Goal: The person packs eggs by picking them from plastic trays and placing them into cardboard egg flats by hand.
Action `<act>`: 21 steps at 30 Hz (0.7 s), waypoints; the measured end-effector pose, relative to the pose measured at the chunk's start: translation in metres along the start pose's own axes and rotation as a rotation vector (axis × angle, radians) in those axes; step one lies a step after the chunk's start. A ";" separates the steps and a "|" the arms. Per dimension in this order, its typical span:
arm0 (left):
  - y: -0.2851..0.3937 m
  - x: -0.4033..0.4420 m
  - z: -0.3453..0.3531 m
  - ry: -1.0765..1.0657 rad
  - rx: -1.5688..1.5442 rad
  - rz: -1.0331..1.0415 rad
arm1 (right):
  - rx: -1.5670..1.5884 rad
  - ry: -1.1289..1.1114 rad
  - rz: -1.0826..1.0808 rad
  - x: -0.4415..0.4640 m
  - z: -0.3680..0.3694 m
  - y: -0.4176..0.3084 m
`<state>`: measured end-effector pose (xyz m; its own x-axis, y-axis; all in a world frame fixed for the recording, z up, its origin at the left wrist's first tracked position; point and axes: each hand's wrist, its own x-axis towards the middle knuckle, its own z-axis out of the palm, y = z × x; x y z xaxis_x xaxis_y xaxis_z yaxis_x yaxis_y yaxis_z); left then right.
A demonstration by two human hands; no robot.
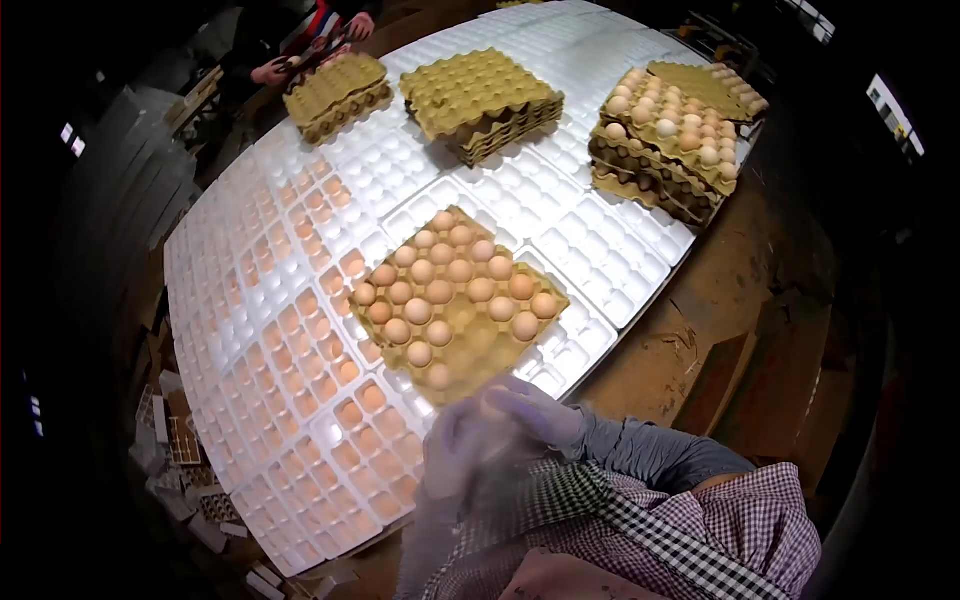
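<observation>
Shows two wearer's hands (458, 445) at 6 o'clock, one centre tray (467, 335), roughly 24 eggs (417, 311), three-plus stacks (475, 90) 11-to-2, two co-worker's hands (361, 27) at 11.

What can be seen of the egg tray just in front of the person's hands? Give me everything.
The egg tray is yellowish brown, squarish and bumpy, apparently moulded pulp. Its cups are partly filled with light-brown eggs; a patch toward the near side is vacant. It lies flat, diagonally in the view, on white trays. Its near corner is blurred, close to the left hand and right hand; whether either touches it cannot be told.
</observation>
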<state>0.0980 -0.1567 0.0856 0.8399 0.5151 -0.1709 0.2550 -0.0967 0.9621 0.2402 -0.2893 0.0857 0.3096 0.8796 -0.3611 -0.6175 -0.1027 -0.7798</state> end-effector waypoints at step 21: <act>-0.008 0.176 0.258 -0.455 1.337 0.730 | 0.282 0.941 0.380 0.004 -0.469 0.332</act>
<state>0.3678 -0.2846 -0.0065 0.9696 -0.2377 -0.0588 -0.2361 -0.9712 0.0323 0.3751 -0.5375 -0.4146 0.4220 0.0845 -0.9026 -0.9002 -0.0784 -0.4283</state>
